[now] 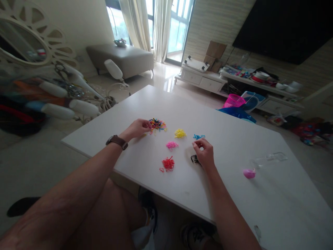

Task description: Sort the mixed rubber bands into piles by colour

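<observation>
My left hand [139, 128], with a brown-strapped watch on its wrist, touches the near left edge of a mixed pile of small colourful rubber bands [157, 124]. Its fingers are drawn together; whatever lies between them is hidden. Over the black rubber bands [194, 159], which it partly covers, is my right hand [205, 152], thumb and forefinger pinched. Anything in that pinch is too small to make out. Just beyond it lie blue rubber bands [199, 136]. Between the hands are yellow rubber bands [180, 133], pink rubber bands [172, 145] and red rubber bands [168, 163].
The white table [145, 104] carries a pink-purple object [249, 173] and a clear transparent container [270, 159] at right. A white lamp-like fixture [84, 107] stands off the left edge. Beyond the far right edge are a pink basket [234, 100] and a TV cabinet [205, 81].
</observation>
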The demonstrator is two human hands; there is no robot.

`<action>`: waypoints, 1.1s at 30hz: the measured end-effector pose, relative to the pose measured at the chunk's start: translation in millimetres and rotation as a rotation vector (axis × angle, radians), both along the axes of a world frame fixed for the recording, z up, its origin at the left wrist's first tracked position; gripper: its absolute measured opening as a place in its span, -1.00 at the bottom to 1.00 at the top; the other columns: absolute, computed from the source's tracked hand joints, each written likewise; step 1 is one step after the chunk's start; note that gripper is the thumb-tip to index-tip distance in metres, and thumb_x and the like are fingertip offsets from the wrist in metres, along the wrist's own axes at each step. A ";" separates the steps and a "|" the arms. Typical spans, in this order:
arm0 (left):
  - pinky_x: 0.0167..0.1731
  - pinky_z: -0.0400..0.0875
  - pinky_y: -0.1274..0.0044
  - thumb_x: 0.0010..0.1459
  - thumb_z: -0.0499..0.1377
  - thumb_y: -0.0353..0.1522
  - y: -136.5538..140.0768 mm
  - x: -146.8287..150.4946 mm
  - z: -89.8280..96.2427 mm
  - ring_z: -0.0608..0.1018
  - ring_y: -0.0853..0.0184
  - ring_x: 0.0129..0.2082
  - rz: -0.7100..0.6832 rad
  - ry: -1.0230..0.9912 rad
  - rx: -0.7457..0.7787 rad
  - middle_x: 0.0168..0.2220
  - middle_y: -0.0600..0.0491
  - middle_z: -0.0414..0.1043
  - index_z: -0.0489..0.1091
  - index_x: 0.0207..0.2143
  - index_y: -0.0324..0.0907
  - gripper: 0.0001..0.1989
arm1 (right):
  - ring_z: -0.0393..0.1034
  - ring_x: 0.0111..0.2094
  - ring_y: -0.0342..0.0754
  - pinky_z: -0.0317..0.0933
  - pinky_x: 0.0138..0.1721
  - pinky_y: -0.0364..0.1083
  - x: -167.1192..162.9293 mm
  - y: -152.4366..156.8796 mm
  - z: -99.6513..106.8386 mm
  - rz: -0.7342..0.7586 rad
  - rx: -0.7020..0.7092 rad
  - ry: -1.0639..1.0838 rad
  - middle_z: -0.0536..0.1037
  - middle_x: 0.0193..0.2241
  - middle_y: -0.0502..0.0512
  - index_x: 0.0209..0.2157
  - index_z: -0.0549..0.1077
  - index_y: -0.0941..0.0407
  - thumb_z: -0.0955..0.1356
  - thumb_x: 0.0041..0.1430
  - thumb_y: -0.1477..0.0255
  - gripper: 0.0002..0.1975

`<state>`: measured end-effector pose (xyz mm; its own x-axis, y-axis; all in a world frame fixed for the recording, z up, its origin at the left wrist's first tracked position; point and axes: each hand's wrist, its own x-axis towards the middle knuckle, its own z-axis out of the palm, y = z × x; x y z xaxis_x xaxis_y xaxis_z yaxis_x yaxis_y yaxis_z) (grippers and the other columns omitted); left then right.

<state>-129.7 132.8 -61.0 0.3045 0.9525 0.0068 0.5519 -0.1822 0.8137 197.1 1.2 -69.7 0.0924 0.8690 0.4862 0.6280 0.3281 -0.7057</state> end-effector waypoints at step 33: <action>-0.46 0.26 0.54 -0.19 0.29 -0.22 -7.6 -8.6 -1.9 0.46 0.34 -0.49 0.118 0.036 0.057 -0.54 0.05 0.51 0.56 -0.49 -0.20 -0.76 | 0.30 -0.44 -0.09 0.23 -0.36 -0.09 -2.5 -0.1 -0.9 0.044 0.030 -0.019 0.42 -0.49 -0.03 -0.48 0.44 0.08 0.35 0.20 0.44 -0.84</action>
